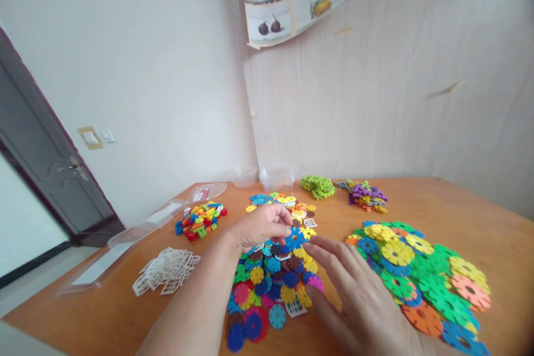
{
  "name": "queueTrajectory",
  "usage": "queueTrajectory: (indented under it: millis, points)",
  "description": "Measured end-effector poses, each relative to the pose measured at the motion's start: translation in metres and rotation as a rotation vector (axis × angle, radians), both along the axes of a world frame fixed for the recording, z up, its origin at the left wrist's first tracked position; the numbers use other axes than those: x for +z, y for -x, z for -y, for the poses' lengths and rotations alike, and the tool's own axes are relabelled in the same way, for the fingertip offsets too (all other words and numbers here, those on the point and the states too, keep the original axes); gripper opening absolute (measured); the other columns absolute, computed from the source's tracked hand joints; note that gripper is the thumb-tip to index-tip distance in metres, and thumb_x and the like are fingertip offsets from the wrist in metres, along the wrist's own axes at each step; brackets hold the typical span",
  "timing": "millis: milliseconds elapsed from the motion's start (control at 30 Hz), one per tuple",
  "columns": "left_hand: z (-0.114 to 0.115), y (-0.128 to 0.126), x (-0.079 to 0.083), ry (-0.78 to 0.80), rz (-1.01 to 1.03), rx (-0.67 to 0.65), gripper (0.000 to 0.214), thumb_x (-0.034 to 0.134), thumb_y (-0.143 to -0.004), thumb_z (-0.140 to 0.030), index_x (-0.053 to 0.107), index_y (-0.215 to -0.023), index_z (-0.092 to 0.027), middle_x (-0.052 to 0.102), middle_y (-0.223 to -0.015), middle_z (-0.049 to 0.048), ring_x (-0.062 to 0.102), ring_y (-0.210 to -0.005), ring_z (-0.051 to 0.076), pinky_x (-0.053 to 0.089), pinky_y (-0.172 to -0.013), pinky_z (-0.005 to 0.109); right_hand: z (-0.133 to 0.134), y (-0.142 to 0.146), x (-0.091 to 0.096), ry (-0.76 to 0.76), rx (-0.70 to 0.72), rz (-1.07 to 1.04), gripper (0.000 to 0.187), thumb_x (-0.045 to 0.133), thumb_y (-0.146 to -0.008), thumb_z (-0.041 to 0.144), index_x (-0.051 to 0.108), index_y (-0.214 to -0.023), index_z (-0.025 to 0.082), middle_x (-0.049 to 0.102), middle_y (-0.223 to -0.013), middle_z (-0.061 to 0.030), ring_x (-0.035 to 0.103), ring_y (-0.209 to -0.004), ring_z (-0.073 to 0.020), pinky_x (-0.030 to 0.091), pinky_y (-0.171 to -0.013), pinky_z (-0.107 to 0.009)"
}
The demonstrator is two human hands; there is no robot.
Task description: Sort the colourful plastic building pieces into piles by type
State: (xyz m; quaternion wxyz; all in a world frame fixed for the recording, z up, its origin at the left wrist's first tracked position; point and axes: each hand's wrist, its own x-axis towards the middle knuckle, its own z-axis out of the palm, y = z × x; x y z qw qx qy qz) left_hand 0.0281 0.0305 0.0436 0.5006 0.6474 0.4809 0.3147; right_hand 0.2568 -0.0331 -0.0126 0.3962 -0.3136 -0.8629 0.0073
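Observation:
My left hand (pixel 265 226) reaches over the middle pile with its fingers pinched on a blue notched plastic disc (pixel 295 238). The disc has a small hole at its centre. On the disc's right side is my right hand (pixel 359 289), thumb and fingers apart, its index fingertip close to the disc's edge; I cannot tell whether they touch. Beneath both hands spreads a pile of small notched discs (pixel 277 316) in blue, yellow, brown, pink and green. A white lattice piece (pixel 295 307) lies among them.
Larger notched discs (pixel 448 289) are heaped at the right. White lattice pieces (pixel 167 270) and small colored bricks (pixel 201 220) lie left. Green pieces (pixel 317 186), purple pieces (pixel 369 193) and a clear tub (pixel 277 178) stand at the wooden table's (pixel 417 200) back.

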Motion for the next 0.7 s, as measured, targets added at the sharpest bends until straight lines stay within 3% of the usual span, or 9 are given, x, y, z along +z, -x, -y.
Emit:
queueTrajectory:
  millis: [67, 133, 333, 567, 633, 700]
  points:
    - [0.003, -0.008, -0.001, 0.047, 0.035, -0.074, 0.025, 0.071, -0.072, -0.021, 0.054, -0.091, -0.017, 0.061, -0.075, -0.0013, 0.061, -0.061, 0.01, 0.047, -0.059, 0.023, -0.006, -0.002, -0.003, -0.082, -0.088, 0.029, 0.057, 0.059, -0.088, 0.025, 0.045, -0.143, 0.024, 0.053, -0.142, -0.0137, 0.053, -0.125, -0.0302, 0.051, -0.099, -0.049]
    - [0.004, -0.015, -0.002, 0.086, 0.043, -0.129, 0.026, 0.071, -0.071, -0.018, 0.053, -0.091, -0.018, 0.061, -0.074, -0.0015, 0.062, -0.058, 0.01, 0.046, -0.055, 0.021, -0.013, -0.003, -0.007, -0.066, -0.135, 0.047, 0.059, 0.061, -0.087, 0.026, 0.045, -0.143, 0.023, 0.055, -0.14, -0.0137, 0.056, -0.124, -0.0309, 0.052, -0.098, -0.05]
    - [0.003, -0.025, -0.009, 0.148, 0.101, -0.218, 0.032, 0.074, -0.07, -0.016, 0.051, -0.093, -0.019, 0.061, -0.073, -0.0023, 0.061, -0.051, 0.01, 0.043, -0.051, 0.02, -0.018, -0.007, -0.009, 0.087, -0.098, 0.045, 0.038, 0.057, -0.093, 0.035, 0.055, -0.129, 0.025, 0.07, -0.116, -0.0087, 0.068, -0.103, -0.0237, 0.059, -0.085, -0.038]
    - [0.006, -0.027, -0.01, 0.186, 0.134, -0.266, 0.037, 0.079, -0.071, -0.025, 0.053, -0.096, -0.017, 0.063, -0.07, -0.0012, 0.064, -0.056, 0.013, 0.047, -0.058, 0.024, -0.017, -0.014, -0.004, 0.14, -0.126, 0.122, 0.03, 0.058, -0.092, 0.036, 0.061, -0.12, 0.026, 0.073, -0.103, -0.005, 0.071, -0.091, -0.0216, 0.057, -0.076, -0.033]
    - [0.004, -0.017, -0.006, 0.149, 0.103, -0.239, 0.036, 0.076, -0.074, -0.029, 0.055, -0.1, -0.017, 0.067, -0.078, 0.0027, 0.066, -0.061, 0.013, 0.049, -0.061, 0.025, -0.021, -0.018, -0.001, 0.112, -0.172, 0.149, 0.029, 0.058, -0.091, 0.039, 0.063, -0.116, 0.025, 0.073, -0.1, -0.0058, 0.07, -0.089, -0.0229, 0.056, -0.075, -0.035]
    - [0.001, 0.001, -0.001, 0.074, 0.06, -0.12, 0.033, 0.072, -0.078, -0.031, 0.057, -0.102, -0.016, 0.071, -0.089, 0.0067, 0.067, -0.067, 0.013, 0.049, -0.064, 0.026, -0.026, -0.023, 0.004, 0.079, -0.236, 0.179, 0.029, 0.057, -0.091, 0.042, 0.065, -0.112, 0.024, 0.073, -0.1, -0.0076, 0.07, -0.088, -0.0247, 0.054, -0.075, -0.037]
